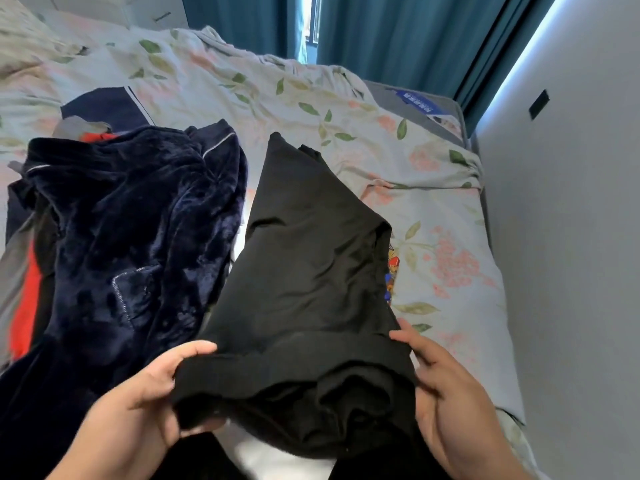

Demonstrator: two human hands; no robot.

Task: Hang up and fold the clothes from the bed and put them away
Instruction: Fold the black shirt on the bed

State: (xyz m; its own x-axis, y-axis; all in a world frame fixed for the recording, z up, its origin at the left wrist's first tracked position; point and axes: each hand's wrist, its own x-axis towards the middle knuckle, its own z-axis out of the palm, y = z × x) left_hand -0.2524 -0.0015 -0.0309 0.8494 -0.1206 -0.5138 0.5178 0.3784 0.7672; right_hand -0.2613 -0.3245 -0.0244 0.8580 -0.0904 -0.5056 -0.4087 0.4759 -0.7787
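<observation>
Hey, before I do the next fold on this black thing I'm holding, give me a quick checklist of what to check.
1. Left hand grips the black garment's near edge: ok.
2. Right hand grips the same edge: ok.
3. Garment spread flat on the floral bedding: not ok, near end is bunched.
4. Nothing trapped beneath: not ok, a colourful printed item peeks out under its right side.
5. Clear of the navy plush garment: cannot tell.

near, the black garment point(304, 258) is smooth matt cloth. left of it, the navy robe point(131, 237) is plush velvety fabric with a soft sheen. the floral bedsheet point(433, 188) looks like matt, wrinkled cotton. the far curtains point(398, 32) are teal cloth.
</observation>
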